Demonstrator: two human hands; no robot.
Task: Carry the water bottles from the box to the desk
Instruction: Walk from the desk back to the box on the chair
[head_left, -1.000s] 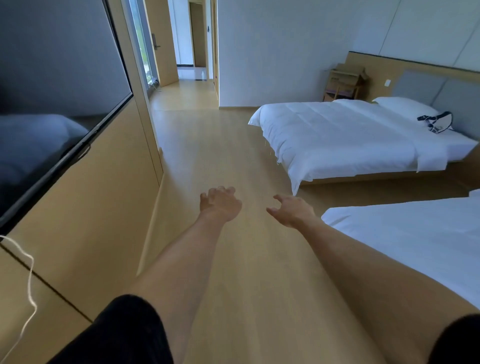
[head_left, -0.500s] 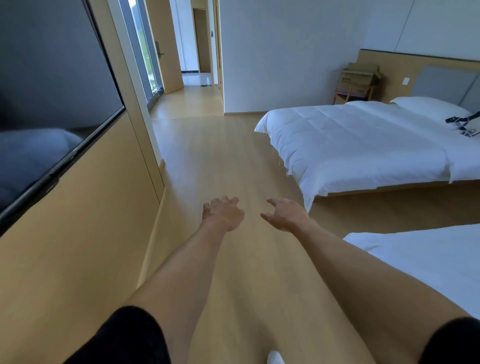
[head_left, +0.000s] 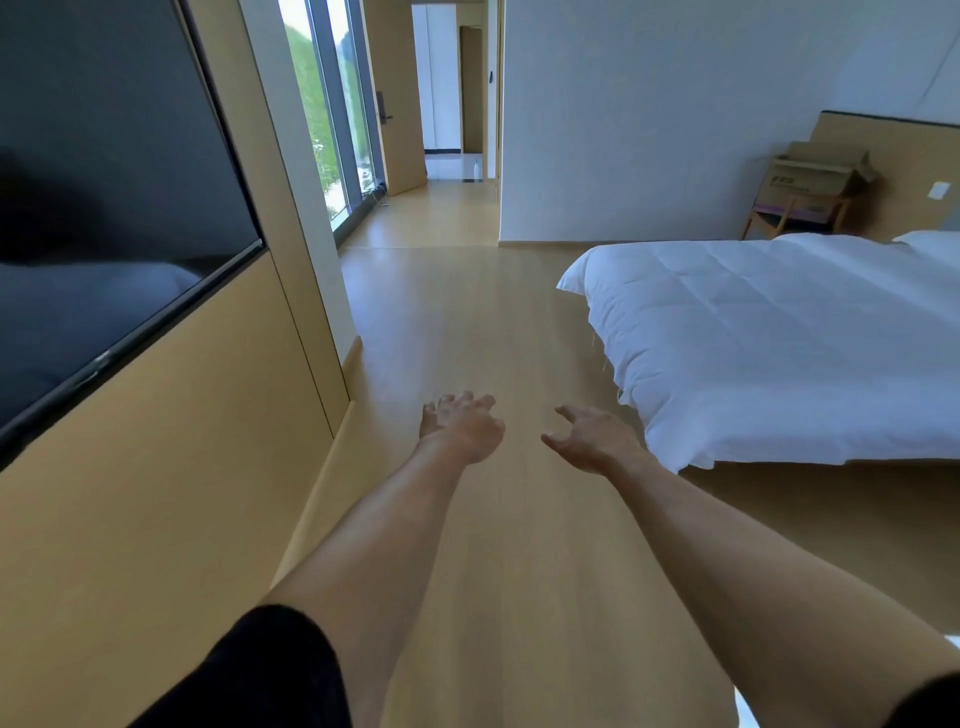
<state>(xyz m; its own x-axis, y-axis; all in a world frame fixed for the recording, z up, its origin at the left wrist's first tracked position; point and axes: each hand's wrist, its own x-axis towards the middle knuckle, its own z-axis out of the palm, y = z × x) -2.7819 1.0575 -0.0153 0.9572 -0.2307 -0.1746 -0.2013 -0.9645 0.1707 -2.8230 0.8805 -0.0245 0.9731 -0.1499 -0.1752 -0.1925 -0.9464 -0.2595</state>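
Cardboard box (head_left: 815, 174) upright, flaps up

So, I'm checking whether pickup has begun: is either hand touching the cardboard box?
Apart. Head view: left hand and right hand hover over floor, cardboard box far off on chair.

Box (head_left: 810, 176) has dark print, too blurry to read.

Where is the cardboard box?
The cardboard box sits on a wooden chair at the far right of the head view, against the wall beyond the white bed.
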